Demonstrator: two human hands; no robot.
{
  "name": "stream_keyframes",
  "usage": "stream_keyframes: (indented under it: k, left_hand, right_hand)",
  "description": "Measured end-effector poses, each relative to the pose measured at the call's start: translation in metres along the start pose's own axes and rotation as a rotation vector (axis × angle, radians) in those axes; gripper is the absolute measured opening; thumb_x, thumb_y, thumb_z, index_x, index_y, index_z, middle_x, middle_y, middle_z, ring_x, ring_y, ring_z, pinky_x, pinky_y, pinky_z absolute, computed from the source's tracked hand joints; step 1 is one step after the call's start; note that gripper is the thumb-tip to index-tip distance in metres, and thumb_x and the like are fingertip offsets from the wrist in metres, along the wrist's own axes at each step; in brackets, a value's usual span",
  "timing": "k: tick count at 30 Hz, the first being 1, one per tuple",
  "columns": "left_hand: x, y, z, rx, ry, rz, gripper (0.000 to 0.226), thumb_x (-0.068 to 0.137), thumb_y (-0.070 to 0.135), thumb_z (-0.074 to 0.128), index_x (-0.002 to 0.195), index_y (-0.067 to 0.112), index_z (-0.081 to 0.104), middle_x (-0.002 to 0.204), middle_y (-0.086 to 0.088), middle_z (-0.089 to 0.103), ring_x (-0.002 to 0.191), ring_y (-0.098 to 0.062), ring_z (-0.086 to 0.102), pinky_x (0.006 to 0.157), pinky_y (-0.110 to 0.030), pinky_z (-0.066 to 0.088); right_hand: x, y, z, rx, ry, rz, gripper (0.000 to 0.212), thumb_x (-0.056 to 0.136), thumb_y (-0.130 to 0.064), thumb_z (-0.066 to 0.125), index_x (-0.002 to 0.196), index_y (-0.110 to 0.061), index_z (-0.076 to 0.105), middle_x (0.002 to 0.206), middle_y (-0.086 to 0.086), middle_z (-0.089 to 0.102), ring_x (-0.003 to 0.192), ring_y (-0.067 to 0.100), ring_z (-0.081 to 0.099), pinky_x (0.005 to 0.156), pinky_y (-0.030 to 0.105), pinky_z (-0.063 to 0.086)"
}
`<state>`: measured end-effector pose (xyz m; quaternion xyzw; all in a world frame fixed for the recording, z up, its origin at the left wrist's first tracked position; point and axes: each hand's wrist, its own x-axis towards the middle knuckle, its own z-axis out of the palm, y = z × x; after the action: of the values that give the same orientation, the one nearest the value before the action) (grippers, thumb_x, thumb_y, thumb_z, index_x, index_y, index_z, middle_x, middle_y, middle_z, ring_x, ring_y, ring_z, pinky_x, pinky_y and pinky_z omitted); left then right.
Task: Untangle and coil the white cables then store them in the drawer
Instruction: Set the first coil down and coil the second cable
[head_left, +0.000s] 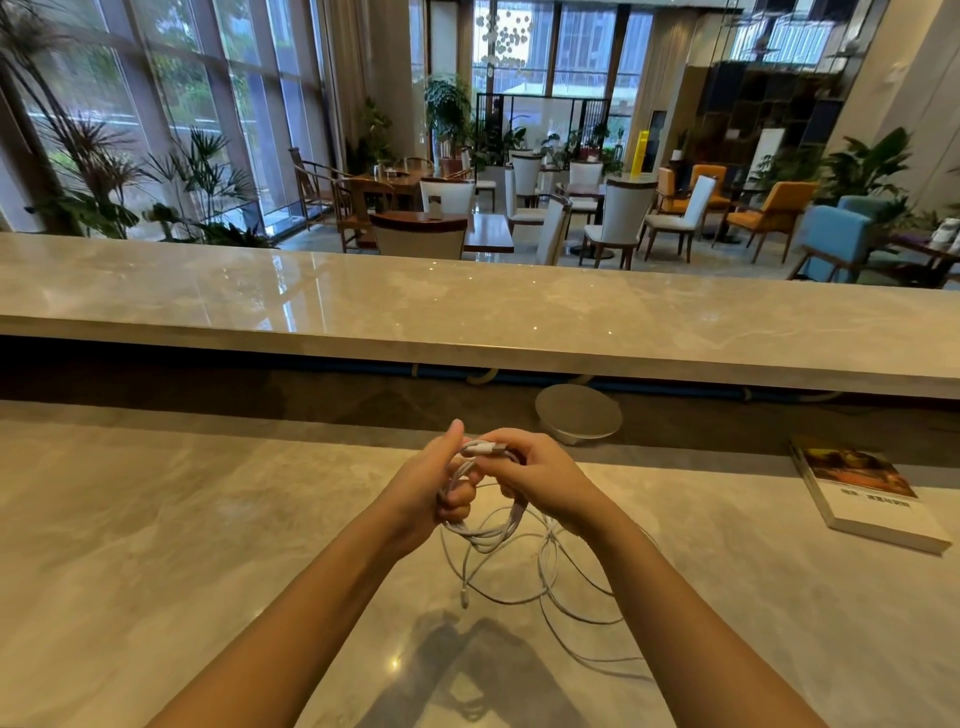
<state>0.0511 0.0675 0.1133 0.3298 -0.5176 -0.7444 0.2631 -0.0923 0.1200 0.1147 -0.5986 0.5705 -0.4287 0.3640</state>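
Note:
Both hands meet above the marble counter (208, 519) around a bundle of white cables (493, 530). My left hand (441, 483) is closed around several coiled loops, thumb up. My right hand (535, 473) pinches a white plug end at the top of the bundle. Below the hands, loose strands of cable hang down and spread in tangled loops on the counter, with one small connector (464, 597) dangling. No drawer is in view.
A book (867, 499) lies on the counter at the right. A round white device (579, 418) sits behind the hands, under a raised marble ledge (467, 312). Beyond the ledge is a lounge with chairs, tables and plants.

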Motion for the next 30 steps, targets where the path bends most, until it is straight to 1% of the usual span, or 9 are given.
stream_keyframes:
  k: [4, 7, 10, 14, 21, 24, 26, 28, 30]
  left_hand:
    - [0.002, 0.005, -0.007, -0.042, -0.017, -0.023, 0.044, 0.100, 0.041, 0.030, 0.090, 0.007, 0.058, 0.060, -0.004, 0.050, 0.045, -0.008, 0.038, 0.043, -0.018, 0.033]
    - [0.000, -0.001, -0.012, -0.105, 0.035, -0.057, 0.033, 0.101, 0.030, 0.034, 0.097, 0.005, 0.055, 0.060, -0.004, 0.050, 0.042, -0.007, 0.035, 0.040, -0.017, 0.028]
    - [0.000, -0.011, -0.013, -0.141, 0.108, -0.067, 0.028, 0.101, 0.023, 0.034, 0.098, 0.003, 0.055, 0.056, -0.002, 0.049, 0.041, -0.006, 0.033, 0.039, -0.017, 0.026]
    - [0.003, -0.014, -0.007, -0.232, 0.112, -0.079, 0.022, 0.100, 0.016, 0.035, 0.097, 0.003, 0.053, 0.057, -0.003, 0.047, 0.039, -0.005, 0.032, 0.037, -0.016, 0.025]
    - [0.007, -0.017, -0.016, -0.370, 0.129, -0.115, 0.023, 0.099, 0.015, 0.039, 0.107, 0.001, 0.055, 0.065, -0.006, 0.050, 0.044, -0.006, 0.036, 0.040, -0.015, 0.029]
    - [0.011, -0.025, -0.024, -0.375, 0.163, -0.084, 0.028, 0.097, 0.021, 0.043, 0.108, 0.003, 0.061, 0.084, -0.011, 0.063, 0.068, -0.014, 0.053, 0.067, -0.025, 0.047]
    - [0.012, -0.038, -0.025, -0.359, 0.196, -0.101, 0.028, 0.095, 0.027, 0.047, 0.109, 0.010, 0.065, 0.100, -0.012, 0.067, 0.092, -0.020, 0.058, 0.092, -0.038, 0.044]
    - [0.013, -0.051, -0.022, -0.455, 0.229, -0.115, 0.027, 0.095, 0.029, 0.047, 0.109, 0.012, 0.062, 0.107, -0.013, 0.066, 0.104, -0.025, 0.059, 0.099, -0.042, 0.041]
    - [0.020, -0.060, -0.021, -0.649, 0.290, -0.088, 0.029, 0.098, 0.027, 0.043, 0.108, 0.006, 0.060, 0.101, -0.015, 0.065, 0.100, -0.026, 0.059, 0.096, -0.040, 0.044]
  right_hand:
    - [0.004, 0.007, 0.008, 0.332, 0.145, 0.107, 0.015, 0.091, -0.014, 0.056, 0.097, -0.016, 0.069, 0.075, 0.008, 0.058, 0.066, 0.016, 0.050, 0.057, 0.020, 0.044]
    - [0.003, 0.008, 0.002, 0.469, -0.056, 0.165, 0.020, 0.092, -0.010, 0.054, 0.109, -0.009, 0.064, 0.071, 0.005, 0.056, 0.060, 0.012, 0.050, 0.058, 0.021, 0.047]
    - [-0.001, 0.005, -0.004, 0.349, -0.170, 0.189, 0.028, 0.091, -0.023, 0.057, 0.118, -0.017, 0.059, 0.086, 0.005, 0.060, 0.065, 0.010, 0.056, 0.063, 0.022, 0.052]
    - [0.009, 0.008, 0.010, 0.173, 0.049, 0.178, 0.032, 0.097, -0.033, 0.043, 0.106, -0.009, 0.063, 0.074, 0.003, 0.055, 0.054, 0.008, 0.046, 0.049, 0.019, 0.043]
    - [0.027, 0.026, 0.022, 0.522, 0.196, 0.293, 0.032, 0.098, -0.026, 0.045, 0.088, -0.004, 0.066, 0.056, 0.002, 0.052, 0.044, 0.006, 0.036, 0.041, 0.016, 0.029]
    - [0.040, 0.039, 0.027, 0.633, 0.287, 0.353, 0.029, 0.097, -0.024, 0.047, 0.086, -0.002, 0.062, 0.059, 0.005, 0.049, 0.043, 0.007, 0.035, 0.040, 0.017, 0.030]
    - [0.047, 0.046, 0.031, 0.687, 0.367, 0.375, 0.028, 0.098, -0.022, 0.045, 0.085, -0.002, 0.059, 0.063, 0.007, 0.048, 0.042, 0.008, 0.035, 0.041, 0.018, 0.030]
    - [0.051, 0.054, 0.040, 0.612, 0.433, 0.386, 0.027, 0.098, -0.022, 0.043, 0.086, -0.005, 0.059, 0.068, 0.007, 0.050, 0.046, 0.009, 0.038, 0.045, 0.020, 0.033]
    - [0.053, 0.063, 0.053, 0.488, 0.471, 0.410, 0.026, 0.099, -0.022, 0.042, 0.094, -0.004, 0.059, 0.072, 0.006, 0.053, 0.054, 0.011, 0.042, 0.048, 0.021, 0.036]
